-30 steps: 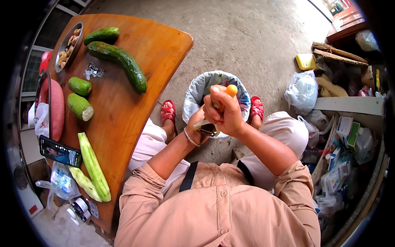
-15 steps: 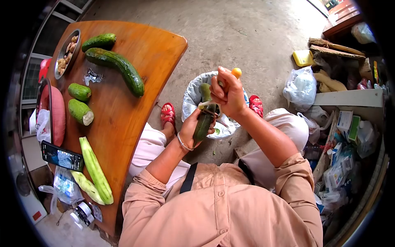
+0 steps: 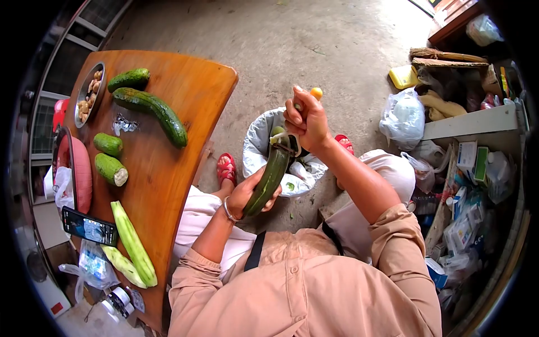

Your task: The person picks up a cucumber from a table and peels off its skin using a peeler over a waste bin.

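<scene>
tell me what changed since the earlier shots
The left hand drew back toward the body, showing more of the green vegetable; the peeler in the right hand now sits nearer its far end. Both hands keep hold. Peeled vegetables on the table stayed put.

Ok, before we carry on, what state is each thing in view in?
Left hand: closed around the held vegetable
Held vegetable: green skin on the side in view
Right hand: closed on the peeler
Peeler: blade at the held vegetable's far end
Lined bin: open
Phone: screen lit
Two pale vegetables: peeled
Nearer short vegetable: one end cut
Bowl: part-filled
</scene>
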`<control>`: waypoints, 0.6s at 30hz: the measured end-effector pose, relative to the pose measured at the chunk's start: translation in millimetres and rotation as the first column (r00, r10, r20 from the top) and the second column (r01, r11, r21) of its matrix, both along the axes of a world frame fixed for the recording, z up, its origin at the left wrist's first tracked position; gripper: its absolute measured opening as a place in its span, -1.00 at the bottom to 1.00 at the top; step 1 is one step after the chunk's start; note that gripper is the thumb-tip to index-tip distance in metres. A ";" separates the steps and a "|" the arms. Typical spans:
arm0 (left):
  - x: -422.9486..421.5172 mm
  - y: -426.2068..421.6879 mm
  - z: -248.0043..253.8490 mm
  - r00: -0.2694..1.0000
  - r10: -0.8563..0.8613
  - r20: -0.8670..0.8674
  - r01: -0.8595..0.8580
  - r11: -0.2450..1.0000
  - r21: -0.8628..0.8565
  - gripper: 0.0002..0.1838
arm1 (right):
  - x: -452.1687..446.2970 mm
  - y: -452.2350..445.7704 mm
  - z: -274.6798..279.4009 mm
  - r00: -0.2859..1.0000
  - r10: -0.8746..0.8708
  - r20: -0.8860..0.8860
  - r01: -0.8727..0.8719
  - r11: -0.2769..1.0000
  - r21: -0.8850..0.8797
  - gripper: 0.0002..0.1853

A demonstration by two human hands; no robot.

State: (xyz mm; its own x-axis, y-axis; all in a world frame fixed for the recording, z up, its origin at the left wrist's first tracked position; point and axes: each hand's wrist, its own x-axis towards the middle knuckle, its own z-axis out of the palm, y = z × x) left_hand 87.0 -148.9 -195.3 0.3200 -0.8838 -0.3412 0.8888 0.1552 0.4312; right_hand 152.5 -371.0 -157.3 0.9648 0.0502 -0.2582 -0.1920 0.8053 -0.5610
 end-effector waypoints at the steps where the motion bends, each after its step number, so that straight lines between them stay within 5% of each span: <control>1: -2.0 3.1 4.1 0.997 0.002 0.076 -0.005 0.999 0.042 -0.59 | -0.1 -0.7 0.1 1.000 0.009 -0.019 -0.009 1.000 0.023 -0.63; 11: -5.1 22.7 18.0 0.982 -0.149 0.112 0.154 0.988 -0.032 -0.30 | 7.0 -19.5 -5.9 1.000 0.006 0.018 -0.008 0.993 0.117 -0.62; 14: -9.3 23.9 15.9 0.972 -0.147 0.183 0.124 0.984 0.131 -0.39 | 5.3 -19.1 -10.9 0.999 0.027 -0.020 -0.025 0.996 0.080 -0.62; 18: -9.1 25.1 16.9 0.963 -0.187 0.196 0.172 0.981 0.092 -0.37 | 3.8 -20.2 -20.2 0.996 0.021 -0.083 -0.014 0.997 0.078 -0.62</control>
